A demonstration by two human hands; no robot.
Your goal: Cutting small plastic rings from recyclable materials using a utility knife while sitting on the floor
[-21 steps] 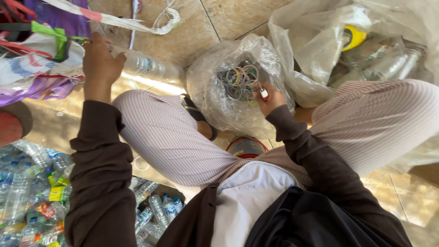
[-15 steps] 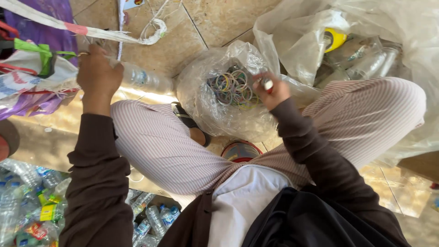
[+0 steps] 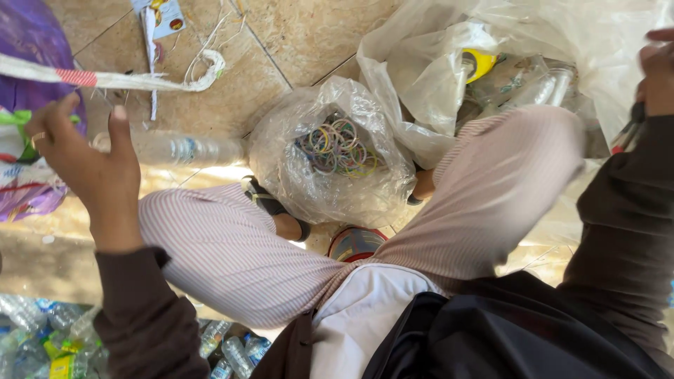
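Fingers (image 3: 70, 112) of the left hand (image 3: 88, 165) are spreading open above a clear plastic bottle (image 3: 179, 149) lying on the tiled floor (image 3: 309, 38), gripping nothing. The right hand (image 3: 658, 74) is showing at the frame's edge; whether it is holding the dark object (image 3: 628, 130) below it cannot be told. A clear bag (image 3: 309, 189) of coloured rings (image 3: 337, 147) is sitting between the knees.
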